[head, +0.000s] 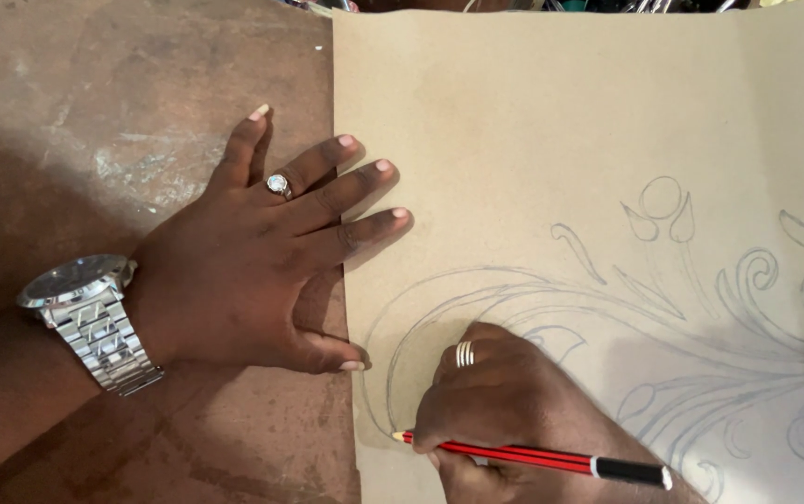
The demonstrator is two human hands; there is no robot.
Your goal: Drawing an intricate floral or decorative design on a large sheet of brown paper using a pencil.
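Brown, worn table, scuffed with pale patches, fills the left half of the view. Tan sheet of paper lies flat on it, covering the right half; its left edge runs top to bottom near the middle, its top edge sits close under a strip of dim clutter at the frame's top. Grey pencilled scrollwork covers the sheet's lower right; the upper portion is blank.

Left hand: flat, fingers spread apart, fingertips over the paper's left edge, palm on the table; ring and metal wristwatch worn.

Right hand: grip closed on a red-and-black pencil, tip touching the paper near the lower left edge, by the outer curve of the drawing.

Bare table lies left of the sheet.
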